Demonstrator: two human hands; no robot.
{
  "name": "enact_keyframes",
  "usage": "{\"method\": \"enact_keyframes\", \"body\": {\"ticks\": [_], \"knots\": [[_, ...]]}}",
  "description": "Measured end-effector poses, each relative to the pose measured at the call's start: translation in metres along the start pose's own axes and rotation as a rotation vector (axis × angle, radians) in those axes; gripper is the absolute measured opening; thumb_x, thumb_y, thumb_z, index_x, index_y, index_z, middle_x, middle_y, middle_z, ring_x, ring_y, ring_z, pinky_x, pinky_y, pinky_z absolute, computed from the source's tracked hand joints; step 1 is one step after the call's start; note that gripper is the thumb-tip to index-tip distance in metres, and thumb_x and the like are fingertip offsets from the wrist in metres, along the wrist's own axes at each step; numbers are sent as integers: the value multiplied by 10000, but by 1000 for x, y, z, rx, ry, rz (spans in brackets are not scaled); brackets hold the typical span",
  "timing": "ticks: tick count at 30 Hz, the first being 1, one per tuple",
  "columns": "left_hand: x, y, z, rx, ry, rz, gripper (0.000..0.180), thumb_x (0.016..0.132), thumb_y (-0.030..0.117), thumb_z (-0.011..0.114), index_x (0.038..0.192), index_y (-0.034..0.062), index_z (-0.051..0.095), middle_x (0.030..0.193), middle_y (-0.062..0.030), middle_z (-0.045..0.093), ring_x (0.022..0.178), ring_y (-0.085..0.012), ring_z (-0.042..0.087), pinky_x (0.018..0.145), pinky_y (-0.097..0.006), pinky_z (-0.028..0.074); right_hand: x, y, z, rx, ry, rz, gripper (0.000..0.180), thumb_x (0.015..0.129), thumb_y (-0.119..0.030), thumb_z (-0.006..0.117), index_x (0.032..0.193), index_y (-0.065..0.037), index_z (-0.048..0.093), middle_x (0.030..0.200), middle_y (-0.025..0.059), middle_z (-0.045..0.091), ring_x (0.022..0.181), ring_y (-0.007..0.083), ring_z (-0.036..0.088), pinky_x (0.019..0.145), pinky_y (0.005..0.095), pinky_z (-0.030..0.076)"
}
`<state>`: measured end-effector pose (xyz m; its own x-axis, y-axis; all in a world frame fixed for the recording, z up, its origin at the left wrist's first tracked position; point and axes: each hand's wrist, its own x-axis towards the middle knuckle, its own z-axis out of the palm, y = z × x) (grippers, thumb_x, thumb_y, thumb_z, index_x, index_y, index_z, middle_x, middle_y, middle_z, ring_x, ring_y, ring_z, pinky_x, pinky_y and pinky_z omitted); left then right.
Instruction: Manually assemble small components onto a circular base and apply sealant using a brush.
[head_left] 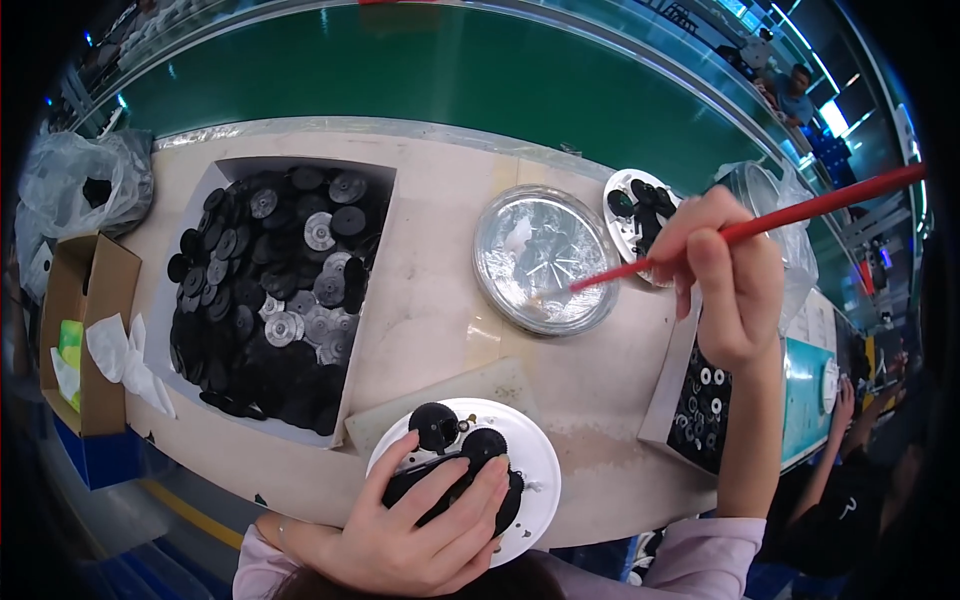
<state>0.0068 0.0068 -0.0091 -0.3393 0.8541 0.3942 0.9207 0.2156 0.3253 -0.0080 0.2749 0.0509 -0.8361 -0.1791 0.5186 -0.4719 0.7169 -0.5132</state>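
Left hand (425,525): near edge of the bench, fingers spread and curled down over a black round part (455,487), pinning it flat on the white plate (535,470) so it cannot slide.
Black round part: sits on the near white plate, with two smaller black discs just beyond the fingertips.
Right hand (725,280): raised at the right, fingers pinched shut around a red brush (760,228), held like a pen for fine control.
Red brush: slants down to the left; its tip dips into the foil-lined dish (500,235), which sits mid-bench, within easy reach of the brush hand.
Open tray of black discs (275,290): far left, a heaped stock, a few silver-faced ones mixed in.
Small far plate (625,232): just right of the dish, carrying a few black parts.
Box at right (700,400): below the right wrist, holding black parts in rows.
Cardboard box (85,330): off the left edge, rags inside.
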Motion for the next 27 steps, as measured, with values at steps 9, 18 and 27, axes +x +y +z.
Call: {"method": "enact_keyframes", "body": {"ticks": [9, 18, 27], "knots": [[1, -1, -1, -15, 0, -5, 367, 612, 283, 624, 900, 57, 643, 1061, -46, 602, 867, -205, 538, 876, -481, 388, 9, 11, 24, 28, -17, 12, 267, 921, -130, 350, 822, 15, 551, 682, 69, 564, 535, 64, 507, 420, 163, 386], [-3, -4, 2, -23, 24, 18, 373, 623, 284, 620, 911, 49, 648, 1078, -50, 592, 899, -215, 529, 889, -489, 381, -15, -2, -4, 243, 342, 427, 279, 945, -218, 371, 840, 6, 500, 656, 32, 514, 540, 47, 489, 367, 142, 336], [-3, -3, 1, -31, 20, 25, 379, 614, 257, 635, 915, 26, 640, 1096, -72, 577, 940, -238, 502, 897, -487, 376, -52, 4, -17, 419, 612, 751, 180, 916, -185, 459, 879, -22, 525, 690, 31, 521, 537, 44, 459, 398, 130, 349]]}}
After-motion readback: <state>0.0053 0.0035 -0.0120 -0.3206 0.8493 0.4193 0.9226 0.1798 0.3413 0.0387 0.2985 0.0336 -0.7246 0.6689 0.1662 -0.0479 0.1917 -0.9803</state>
